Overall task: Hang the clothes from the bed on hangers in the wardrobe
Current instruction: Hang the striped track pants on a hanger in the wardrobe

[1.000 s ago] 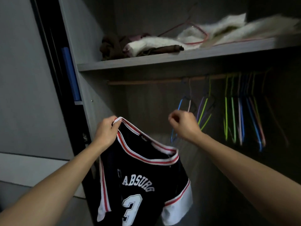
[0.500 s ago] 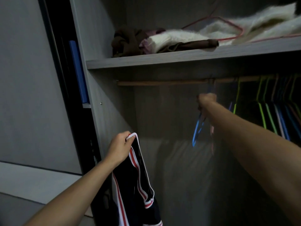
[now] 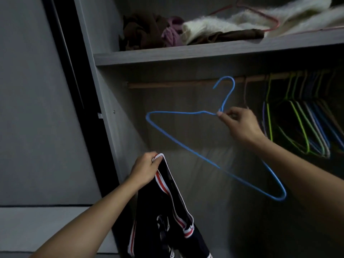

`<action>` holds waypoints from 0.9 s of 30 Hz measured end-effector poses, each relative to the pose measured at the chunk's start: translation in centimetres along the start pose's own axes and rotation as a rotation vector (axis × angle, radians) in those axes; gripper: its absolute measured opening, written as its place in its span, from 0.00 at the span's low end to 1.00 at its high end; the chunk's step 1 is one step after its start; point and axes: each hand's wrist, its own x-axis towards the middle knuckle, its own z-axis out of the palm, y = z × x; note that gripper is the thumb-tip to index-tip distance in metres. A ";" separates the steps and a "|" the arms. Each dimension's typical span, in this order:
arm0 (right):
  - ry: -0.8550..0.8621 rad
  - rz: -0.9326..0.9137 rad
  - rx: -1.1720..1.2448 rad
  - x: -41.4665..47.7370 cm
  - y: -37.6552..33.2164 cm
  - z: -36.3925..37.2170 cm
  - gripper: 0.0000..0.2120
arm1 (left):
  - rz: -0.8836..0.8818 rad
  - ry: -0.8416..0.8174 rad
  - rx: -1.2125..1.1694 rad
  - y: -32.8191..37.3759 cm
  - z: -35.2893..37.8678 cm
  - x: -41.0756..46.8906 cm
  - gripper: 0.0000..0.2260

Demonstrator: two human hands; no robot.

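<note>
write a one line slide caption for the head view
Right hand pinches a blue wire hanger by its neck; left hand grips a black jersey with red-and-white trim.

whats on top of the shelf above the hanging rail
On the shelf lie a crumpled brown cloth, a purple piece, white fluffy fabric and a pink wire hanger resting on it. Anything behind or beneath that pile is covered.
</note>
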 end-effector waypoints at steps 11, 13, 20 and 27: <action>-0.225 -0.176 -0.002 -9.4 2.7 -6.1 0.18 | -0.177 0.067 -0.019 0.9 -0.4 -4.9 0.19; -0.246 -0.199 -0.010 -11.2 3.6 -7.6 0.18 | -0.210 0.107 -0.007 2.0 -0.9 -5.8 0.20; -0.282 -0.222 0.059 -14.9 4.9 -9.1 0.17 | -0.341 0.195 0.083 5.8 -2.7 -9.3 0.21; -0.318 -0.233 0.076 -16.4 4.3 -6.5 0.18 | 0.038 0.077 0.326 11.1 -2.4 -12.1 0.21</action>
